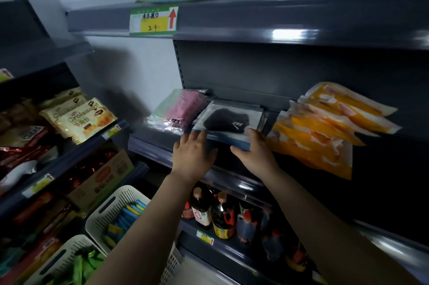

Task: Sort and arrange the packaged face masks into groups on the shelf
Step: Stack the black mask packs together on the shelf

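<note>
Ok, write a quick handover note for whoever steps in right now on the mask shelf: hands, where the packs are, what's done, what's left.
Left hand: open, fingers on the front left edge of the black mask pack.
Right hand: on the pack's front right corner, thumb under the edge; grip not clear.
Packs on the middle shelf: pink pack at left, black pack on a small stack in the middle and hanging over the front edge, orange packs in a loose, fanned pile at right.
Done: three colour groups are roughly separate.
Left: probably push the black stack back and square it, then tidy the orange pile.
</note>
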Available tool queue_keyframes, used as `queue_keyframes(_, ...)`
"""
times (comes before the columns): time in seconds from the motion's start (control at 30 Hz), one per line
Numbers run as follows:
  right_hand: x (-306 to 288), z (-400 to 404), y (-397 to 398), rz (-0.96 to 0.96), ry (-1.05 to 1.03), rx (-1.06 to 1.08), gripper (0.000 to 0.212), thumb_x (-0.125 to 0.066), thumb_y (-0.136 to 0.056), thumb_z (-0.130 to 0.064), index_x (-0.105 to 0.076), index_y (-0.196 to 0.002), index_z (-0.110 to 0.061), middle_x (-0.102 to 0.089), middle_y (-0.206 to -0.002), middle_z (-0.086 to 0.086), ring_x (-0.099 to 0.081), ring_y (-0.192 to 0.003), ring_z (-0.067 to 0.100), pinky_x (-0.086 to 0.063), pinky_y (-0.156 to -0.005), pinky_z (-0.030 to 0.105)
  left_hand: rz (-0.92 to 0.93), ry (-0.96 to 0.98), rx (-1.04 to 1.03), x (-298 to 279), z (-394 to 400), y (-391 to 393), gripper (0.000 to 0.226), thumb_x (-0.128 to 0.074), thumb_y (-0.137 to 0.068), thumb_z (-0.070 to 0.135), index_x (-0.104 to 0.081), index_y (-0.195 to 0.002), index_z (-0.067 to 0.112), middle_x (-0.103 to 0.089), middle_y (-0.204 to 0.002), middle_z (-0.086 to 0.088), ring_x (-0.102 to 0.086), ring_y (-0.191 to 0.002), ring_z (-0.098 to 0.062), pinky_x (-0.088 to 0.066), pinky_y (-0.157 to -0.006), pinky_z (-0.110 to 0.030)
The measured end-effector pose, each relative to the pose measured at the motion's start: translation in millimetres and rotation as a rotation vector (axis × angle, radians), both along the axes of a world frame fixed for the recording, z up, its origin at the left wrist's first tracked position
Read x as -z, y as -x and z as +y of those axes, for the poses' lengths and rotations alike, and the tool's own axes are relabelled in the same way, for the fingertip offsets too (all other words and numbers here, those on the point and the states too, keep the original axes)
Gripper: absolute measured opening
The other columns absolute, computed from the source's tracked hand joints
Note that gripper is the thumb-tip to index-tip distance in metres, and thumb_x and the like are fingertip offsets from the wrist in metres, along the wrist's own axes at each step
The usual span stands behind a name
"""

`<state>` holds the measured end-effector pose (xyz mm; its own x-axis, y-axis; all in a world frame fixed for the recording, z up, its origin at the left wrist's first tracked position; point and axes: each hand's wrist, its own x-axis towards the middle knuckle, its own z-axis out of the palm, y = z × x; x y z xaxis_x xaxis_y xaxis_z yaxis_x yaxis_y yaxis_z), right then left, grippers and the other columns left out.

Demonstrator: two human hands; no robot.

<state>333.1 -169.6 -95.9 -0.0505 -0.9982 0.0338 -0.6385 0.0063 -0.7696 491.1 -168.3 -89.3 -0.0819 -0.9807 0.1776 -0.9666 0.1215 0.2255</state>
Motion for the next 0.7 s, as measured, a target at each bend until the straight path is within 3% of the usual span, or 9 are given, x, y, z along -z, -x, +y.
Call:
queue_keyframes(0.2,11.9,-33.1,-7.4,-0.020,-0.046,0.112,0.058,-0.062,-0.087,-0.025,-0.037,-0.135,-0.004,-0.037,-0.141,0.014,-0.037,-0.131,0.026,-0.032,-0.100,0.027,0.129,-0.062,0.076,14.2,-55.6,-2.2,0.059,-0.054,-0.090,0.036,-0.037,-0.142,0.012,-0.042,-0.142,-0.012,-0.036,-0.130,-0.035,-0.032,-0.106,-0.039)
queue_keyframes(0.4,20.1,-54.1,-12.8,-0.087,-0.071,0.246,0.045,-0.065,-0.083,-0.022,-0.046,-0.121,-0.004,-0.047,-0.124,0.012,-0.048,-0.118,0.027,-0.034,-0.083,0.025,0.106,-0.082,0.123,27.9,-88.5,-4.8,0.065,-0.048,-0.092,0.048,-0.031,-0.144,0.014,-0.036,-0.147,-0.011,-0.029,-0.134,-0.034,-0.025,-0.110,-0.037)
queue_keyframes(0.57,10.7,-69.7,-15.8,-0.435,-0.161,0.486,0.065,-0.063,-0.088,-0.025,-0.031,-0.141,-0.007,-0.039,-0.121,-0.004,-0.044,-0.126,0.026,-0.037,-0.090,0.023,0.076,-0.156,0.179,38.3,-104.2,-13.6,0.065,-0.046,-0.092,0.050,-0.029,-0.145,0.018,-0.034,-0.145,-0.011,-0.034,-0.129,-0.038,-0.036,-0.102,-0.044)
queue_keyframes(0.63,11.7,-71.6,-21.1,-0.546,-0.206,0.549,0.064,-0.065,-0.087,-0.025,-0.035,-0.139,-0.004,-0.042,-0.120,-0.004,-0.048,-0.121,0.028,-0.040,-0.090,0.025,0.056,-0.138,0.208,42.5,-106.9,-18.4,0.064,-0.045,-0.092,0.051,-0.029,-0.145,0.019,-0.035,-0.144,-0.010,-0.035,-0.127,-0.037,-0.039,-0.099,-0.043)
queue_keyframes(0.7,16.5,-74.8,-25.3,-0.641,-0.223,0.626,0.062,-0.070,-0.082,-0.026,-0.044,-0.133,-0.003,-0.053,-0.126,0.008,-0.054,-0.113,0.031,-0.048,-0.095,0.035,0.068,-0.130,0.227,44.5,-109.0,-21.2,0.063,-0.045,-0.092,0.051,-0.030,-0.144,0.019,-0.035,-0.144,-0.010,-0.036,-0.126,-0.037,-0.039,-0.098,-0.042)
